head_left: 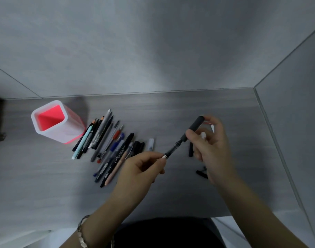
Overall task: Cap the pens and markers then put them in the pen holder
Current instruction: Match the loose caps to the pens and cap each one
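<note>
One black pen [173, 148], slim and rigid, is held in the air over the grey desk [171, 108], its length running from seven o'clock to one o'clock. Left hand [144, 169]: fingers curled round the rear of the barrel, which is hidden in the fist; only the narrow fore-section shows. Right hand [210, 140]: fingertips pinching one black cap [196, 124], whose mouth meets the pen's front end; by the length of fore-section still bare, the cap is judged not yet seated. Handling, as judged: both parts are light, hard, smooth plastic, liable to slip if pinched at the very end. The barrel is best held well back, as it is. The cap is best held by its sides and pushed straight along the pen's axis, as a skewed push could jam the nib. One pen holder [51, 120], white outside and pink inside, stands upright and open at ten o'clock from the hands, well apart from them. Roughly a dozen further pens and markers [108, 144] lie fanned on the desk between holder and hands, at nine o'clock of the held pen. One clear cap [151, 144] lies just beside that row. Two loose black caps [201, 173] lie under the right hand, partly hidden.
</note>
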`<action>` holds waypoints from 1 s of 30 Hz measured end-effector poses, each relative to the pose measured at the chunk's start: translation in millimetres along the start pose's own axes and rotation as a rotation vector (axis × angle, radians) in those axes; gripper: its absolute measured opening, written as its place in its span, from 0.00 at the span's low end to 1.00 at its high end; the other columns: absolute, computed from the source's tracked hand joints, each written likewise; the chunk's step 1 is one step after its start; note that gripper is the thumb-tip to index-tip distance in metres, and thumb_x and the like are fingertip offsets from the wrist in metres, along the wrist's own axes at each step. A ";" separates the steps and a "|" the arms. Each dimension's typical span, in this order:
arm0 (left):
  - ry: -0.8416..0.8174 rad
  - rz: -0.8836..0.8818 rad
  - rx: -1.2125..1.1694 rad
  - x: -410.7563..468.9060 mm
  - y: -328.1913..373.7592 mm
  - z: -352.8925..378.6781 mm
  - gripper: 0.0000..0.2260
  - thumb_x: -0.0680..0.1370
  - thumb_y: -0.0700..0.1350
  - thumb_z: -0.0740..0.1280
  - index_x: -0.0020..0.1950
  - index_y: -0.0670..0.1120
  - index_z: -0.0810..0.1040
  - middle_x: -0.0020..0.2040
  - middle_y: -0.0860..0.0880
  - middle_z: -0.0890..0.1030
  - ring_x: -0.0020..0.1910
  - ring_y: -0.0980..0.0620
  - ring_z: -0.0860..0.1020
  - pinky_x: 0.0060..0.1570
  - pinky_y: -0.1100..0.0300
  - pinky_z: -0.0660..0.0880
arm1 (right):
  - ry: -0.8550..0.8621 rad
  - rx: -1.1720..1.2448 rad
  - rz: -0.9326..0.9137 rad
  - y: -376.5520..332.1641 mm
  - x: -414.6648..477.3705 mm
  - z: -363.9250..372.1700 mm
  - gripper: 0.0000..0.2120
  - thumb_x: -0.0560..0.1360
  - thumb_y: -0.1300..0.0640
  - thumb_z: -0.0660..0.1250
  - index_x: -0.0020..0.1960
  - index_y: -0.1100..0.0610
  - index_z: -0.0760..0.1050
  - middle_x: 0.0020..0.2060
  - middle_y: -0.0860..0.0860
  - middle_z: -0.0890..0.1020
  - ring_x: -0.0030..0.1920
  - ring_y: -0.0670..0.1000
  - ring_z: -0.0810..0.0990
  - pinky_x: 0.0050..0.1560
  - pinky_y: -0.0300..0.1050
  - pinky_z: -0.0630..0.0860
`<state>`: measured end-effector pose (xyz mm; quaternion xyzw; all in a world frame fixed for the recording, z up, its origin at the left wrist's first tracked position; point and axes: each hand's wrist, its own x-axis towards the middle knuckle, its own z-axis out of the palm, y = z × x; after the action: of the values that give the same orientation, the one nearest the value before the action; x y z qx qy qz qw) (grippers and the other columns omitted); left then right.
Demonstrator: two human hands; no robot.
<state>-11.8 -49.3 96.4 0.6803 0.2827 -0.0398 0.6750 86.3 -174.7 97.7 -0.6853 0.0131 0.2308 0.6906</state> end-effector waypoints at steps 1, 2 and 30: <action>-0.001 0.010 0.018 -0.2 0.5 0.4 0.07 0.74 0.39 0.65 0.40 0.49 0.81 0.27 0.54 0.78 0.24 0.62 0.71 0.25 0.72 0.68 | -0.007 -0.008 0.008 1.1 -1.5 0.8 0.14 0.72 0.62 0.66 0.50 0.46 0.69 0.30 0.48 0.75 0.21 0.43 0.65 0.21 0.35 0.64; 0.000 0.021 0.038 -0.5 0.9 0.3 0.08 0.74 0.40 0.65 0.39 0.50 0.80 0.27 0.54 0.79 0.25 0.62 0.72 0.26 0.72 0.69 | -0.014 -0.008 0.012 1.9 -3.0 1.8 0.13 0.72 0.62 0.66 0.50 0.47 0.69 0.30 0.50 0.75 0.21 0.44 0.65 0.21 0.35 0.64; 0.344 0.001 0.726 25.2 -67.8 -61.7 0.15 0.77 0.37 0.59 0.63 0.41 0.73 0.57 0.43 0.77 0.56 0.45 0.75 0.52 0.58 0.70 | -0.143 -0.405 0.250 61.5 6.8 15.5 0.10 0.75 0.58 0.64 0.56 0.53 0.71 0.37 0.50 0.81 0.25 0.42 0.73 0.24 0.29 0.68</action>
<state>-40.6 12.3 29.9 0.8714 0.3589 -0.0224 0.3337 67.0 -160.7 38.6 -0.7848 0.0024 0.3602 0.5043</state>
